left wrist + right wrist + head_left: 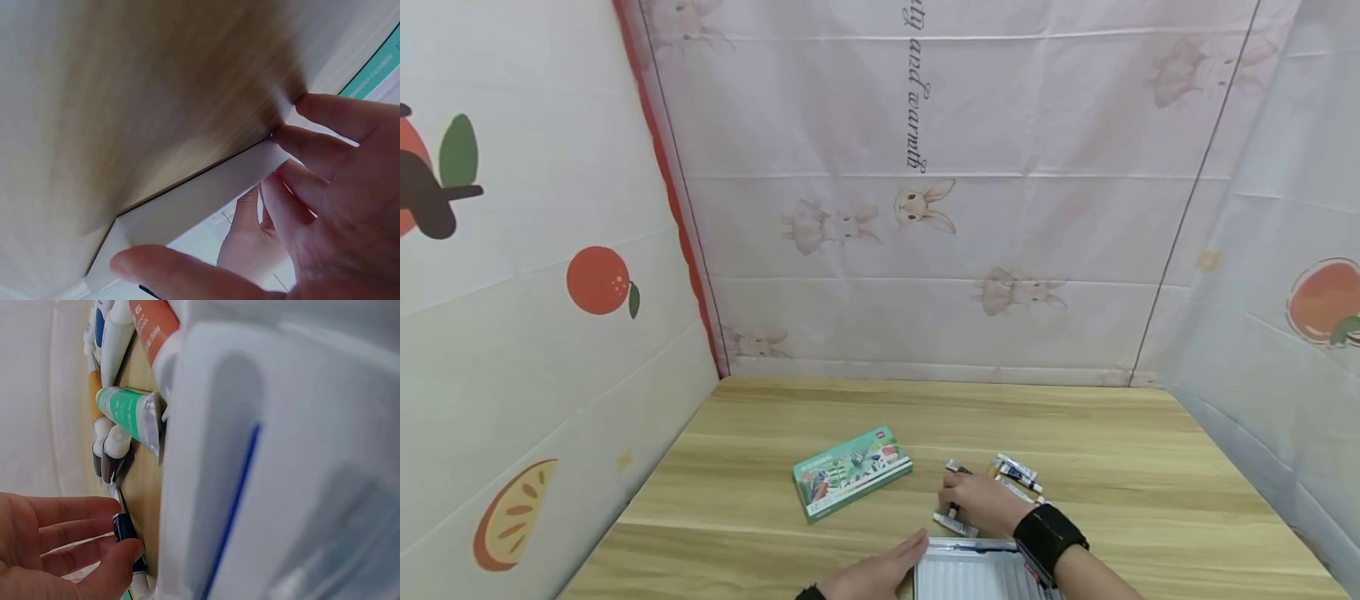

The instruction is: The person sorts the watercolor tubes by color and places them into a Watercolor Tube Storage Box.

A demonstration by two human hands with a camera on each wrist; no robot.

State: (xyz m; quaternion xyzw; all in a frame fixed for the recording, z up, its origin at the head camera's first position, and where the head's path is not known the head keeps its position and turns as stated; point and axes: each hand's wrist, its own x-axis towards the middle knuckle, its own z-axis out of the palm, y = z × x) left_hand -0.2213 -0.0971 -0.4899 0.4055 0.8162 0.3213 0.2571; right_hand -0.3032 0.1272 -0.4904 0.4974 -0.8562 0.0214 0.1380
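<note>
In the head view my left hand lies along the left side of a white ribbed tray. The left wrist view shows its fingers straight, with fingertips at a corner of the tray's white wall. Beyond the tray's far edge, my right hand reaches among small paint tubes. Thumb and fingers pinch a dark blue paint tube in the right wrist view. Close by lie a green paint tube, an orange-red paint tube and several others. A silvery tube rests between this hand and the tray.
A flat green illustrated box lies on the wooden table, left of the tubes. White-and-blue tubes lie to the right of my right hand. Printed cloth hangings stand behind and at both sides.
</note>
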